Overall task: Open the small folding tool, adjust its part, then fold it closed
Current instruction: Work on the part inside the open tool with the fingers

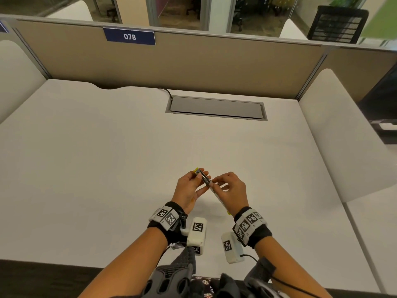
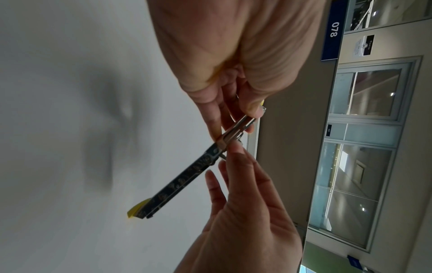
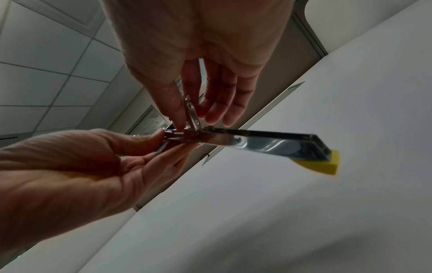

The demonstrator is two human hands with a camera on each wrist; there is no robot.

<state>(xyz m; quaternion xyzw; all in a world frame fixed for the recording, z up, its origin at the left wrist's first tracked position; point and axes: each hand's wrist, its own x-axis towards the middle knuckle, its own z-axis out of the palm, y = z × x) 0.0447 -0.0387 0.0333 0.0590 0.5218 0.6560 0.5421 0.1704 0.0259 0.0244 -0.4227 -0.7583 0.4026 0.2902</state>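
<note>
The small folding tool (image 1: 204, 178) is a slim metal bar with yellow pads at both ends, held above the white desk (image 1: 107, 168). My left hand (image 1: 196, 182) grips its far end between thumb and fingers. In the left wrist view the dark patterned handle (image 2: 187, 177) runs down to a yellow end (image 2: 135, 212). My right hand (image 1: 217, 182) meets the tool at its hinge. In the right wrist view its thumb (image 3: 175, 114) and forefinger pinch a small metal link (image 3: 192, 112) that stands up from the hinge, while the shiny handle (image 3: 268, 140) points away right.
A grey cable hatch (image 1: 217, 108) is set into the desk further back. A tan partition with a blue "078" sign (image 1: 129, 36) closes the far side. White side dividers (image 1: 335, 130) flank the desk. Wrist camera units (image 1: 197, 233) hang below both wrists.
</note>
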